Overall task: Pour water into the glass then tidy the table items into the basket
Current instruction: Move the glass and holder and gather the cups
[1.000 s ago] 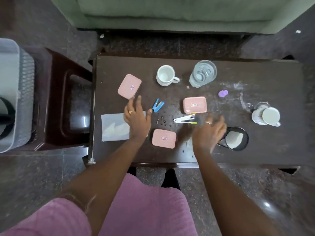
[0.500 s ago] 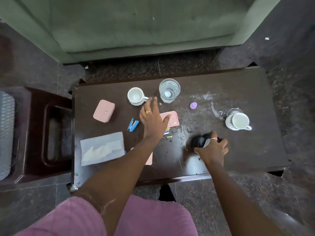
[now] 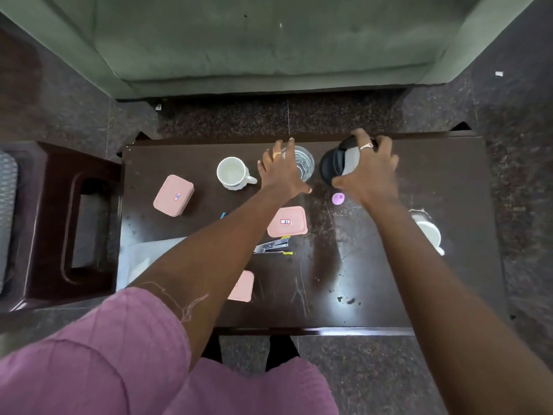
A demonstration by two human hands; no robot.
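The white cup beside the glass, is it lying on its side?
No, the white cup stands upright, its open mouth facing up.

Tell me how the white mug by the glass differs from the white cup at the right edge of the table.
The white mug stands upright, its empty inside showing, while the white cup seems tipped on its side. The mug stands free beside the glass, which the left hand covers; the cup rests against a glassy thing and the right arm partly hides it. Both are white with a handle, on the dark table.
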